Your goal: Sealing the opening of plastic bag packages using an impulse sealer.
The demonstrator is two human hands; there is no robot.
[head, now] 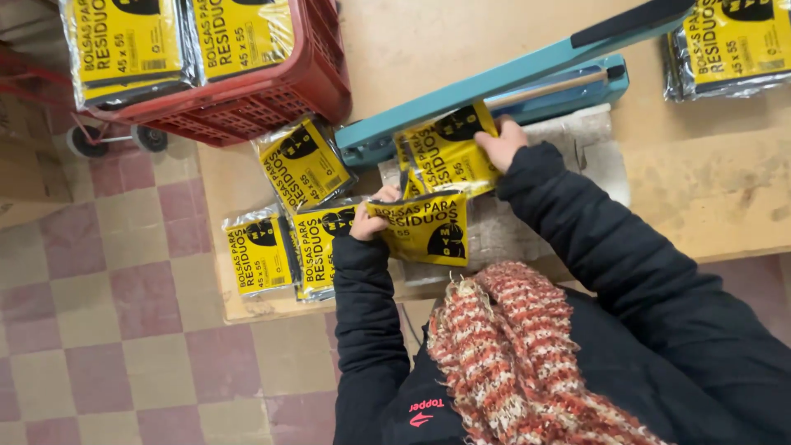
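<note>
Yellow packets fill both hands: left (372, 216) grips one (424, 231), right (499, 142) another (449, 152).

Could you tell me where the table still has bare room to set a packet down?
Bare table lies right of the blue sealer, below the far-right packet stack. It is crowded left of the hands, around the loose yellow packets and red crate.

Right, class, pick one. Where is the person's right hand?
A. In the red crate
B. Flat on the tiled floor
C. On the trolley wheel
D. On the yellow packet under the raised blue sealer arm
D: the right hand grips a yellow packet lying at the blue sealer, whose arm is lifted; the left hand holds another packet.
</note>
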